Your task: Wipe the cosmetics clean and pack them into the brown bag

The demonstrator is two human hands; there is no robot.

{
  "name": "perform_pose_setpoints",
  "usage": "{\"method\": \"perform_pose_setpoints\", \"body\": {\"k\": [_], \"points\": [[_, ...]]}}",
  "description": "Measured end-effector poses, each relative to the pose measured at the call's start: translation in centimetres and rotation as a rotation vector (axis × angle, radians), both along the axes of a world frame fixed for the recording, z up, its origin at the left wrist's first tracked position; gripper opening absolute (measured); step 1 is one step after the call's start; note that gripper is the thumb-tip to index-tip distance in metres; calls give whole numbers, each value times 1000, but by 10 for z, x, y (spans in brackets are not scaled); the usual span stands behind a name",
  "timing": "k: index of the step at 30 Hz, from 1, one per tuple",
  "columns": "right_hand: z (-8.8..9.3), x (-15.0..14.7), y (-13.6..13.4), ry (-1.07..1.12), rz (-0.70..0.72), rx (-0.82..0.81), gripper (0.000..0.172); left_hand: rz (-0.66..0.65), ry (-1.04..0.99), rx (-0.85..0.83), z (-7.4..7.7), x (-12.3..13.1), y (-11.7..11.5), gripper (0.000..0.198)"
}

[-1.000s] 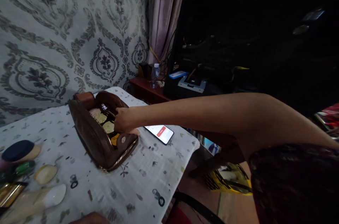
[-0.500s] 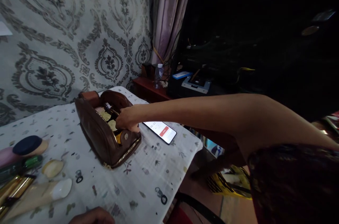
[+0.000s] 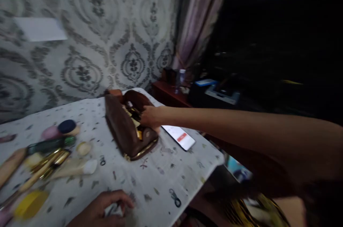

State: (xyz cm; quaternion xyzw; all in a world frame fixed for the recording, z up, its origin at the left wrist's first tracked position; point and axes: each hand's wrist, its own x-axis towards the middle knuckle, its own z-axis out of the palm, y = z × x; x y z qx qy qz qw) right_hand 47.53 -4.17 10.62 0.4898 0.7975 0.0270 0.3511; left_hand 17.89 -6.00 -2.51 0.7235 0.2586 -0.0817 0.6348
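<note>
A brown leather toiletry bag (image 3: pixel 120 123) lies unzipped on the table, with yellowish and gold-coloured items showing inside. My right hand (image 3: pixel 151 117) reaches into its opening from the right; the fingertips are hidden, so any hold on something is out of sight. At the bottom edge, my left hand (image 3: pixel 103 208) rests on or just above the tablecloth. Its fingers are loosely bent, thumb and forefinger apart, with a whitish patch like the cloth visible in the gap. A phone (image 3: pixel 180 137) with a lit screen lies right of the bag.
Left on the patterned tablecloth (image 3: pixel 158 180) lie a cream tube (image 3: pixel 75 169), a green bottle (image 3: pixel 48 145), a dark blue-topped round item (image 3: pixel 67 127), a yellow lid (image 3: pixel 31 203) and several brushes. A red shelf (image 3: pixel 168 93) bears a water bottle (image 3: pixel 180 80).
The view has swung left, so everything sits further right and more cosmetics show. More of my left hand has come into view. My right hand stays in the bag.
</note>
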Motion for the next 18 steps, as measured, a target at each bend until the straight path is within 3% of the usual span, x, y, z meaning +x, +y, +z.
{"method": "perform_pose_setpoints", "body": {"k": [4,7,14,18], "points": [[4,-1,-5,28,0,32,28,-66,-16,91,31,2,-8,35],[1,-1,0,76,-20,84,28,-39,-115,112,43,-10,-9,32],[4,-7,-4,154,-40,124,32,180,-170,180,39,-59,-4,30],[-6,3,-4,230,-4,189,38,279,-129,234,39,-86,4,30]]}}
